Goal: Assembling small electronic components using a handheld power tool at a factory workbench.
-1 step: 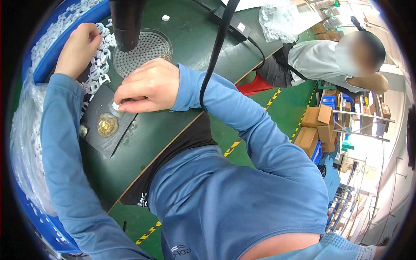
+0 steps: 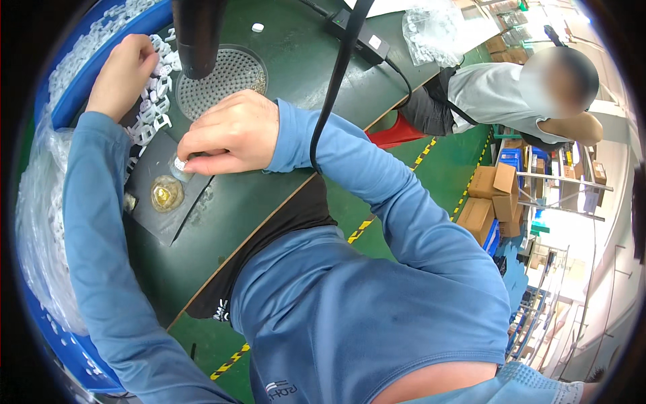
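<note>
With the right hand [image 2: 232, 131], just below the round perforated disc [image 2: 219, 84] in this view, grips a small white piece [image 2: 179, 163], thumb and finger closed firmly on it. Has this piece below and to the left of the disc, above a dark flat plate [image 2: 160, 223]. Points its visible end to the left, away from the wrist and from the disc side; cannot tell the exact line of its long axis, because of the covering fingers. On the plate, lower than the disc and near the gripped piece, shows a round block with a yellow centre [image 2: 166, 194]. To the left of the disc, holds the left hand [image 2: 122, 77] with bent fingers beside a heap of white plastic parts [image 2: 162, 122]; cannot tell whether closed on any part. Between this hand and the disc, spreads the heap in many directions. Farther left of the disc, shows a blue bin [image 2: 70, 94] with many small white parts. Over the disc's upper left edge, a dark tube [image 2: 196, 37]; to the disc's upper right, one loose white part [image 2: 257, 27] and, farther, a black adapter [image 2: 356, 37].
</note>
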`<state>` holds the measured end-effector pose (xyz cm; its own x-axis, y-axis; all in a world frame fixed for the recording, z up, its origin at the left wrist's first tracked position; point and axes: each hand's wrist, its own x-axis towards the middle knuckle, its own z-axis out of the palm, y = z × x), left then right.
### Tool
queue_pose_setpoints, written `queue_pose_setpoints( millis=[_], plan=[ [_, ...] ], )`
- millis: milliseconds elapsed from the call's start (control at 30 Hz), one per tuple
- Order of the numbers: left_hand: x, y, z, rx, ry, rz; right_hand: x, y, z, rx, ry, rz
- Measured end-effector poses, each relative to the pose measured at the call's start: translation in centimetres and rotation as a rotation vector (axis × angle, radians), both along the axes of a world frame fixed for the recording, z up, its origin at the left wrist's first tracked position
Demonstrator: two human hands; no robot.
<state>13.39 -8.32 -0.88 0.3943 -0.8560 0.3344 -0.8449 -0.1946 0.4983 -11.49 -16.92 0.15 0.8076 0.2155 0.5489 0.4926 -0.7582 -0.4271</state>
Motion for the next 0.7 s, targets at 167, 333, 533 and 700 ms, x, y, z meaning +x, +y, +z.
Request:
queue_pose_setpoints(
  millis=[167,333,533,700],
  plan=[
    [-1.9,2.7,3.8,0.066,0.116,0.126,-0.2,-0.1,0.0,0.044,-0.146,0.020],
    [-9.4,10.2,4.7,-0.268,0.805,0.235,-0.3,1.2,2.4,0.120,-0.353,-0.125],
    [-11.6,13.2,2.5,-0.377,0.994,0.145,3.0,2.9,2.4,0.168,-0.309,-0.125],
    [-11.4,12.8,2.9,-0.322,0.770,0.237,1.1,0.9,4.5,0.343,0.105,-0.042]
  ],
)
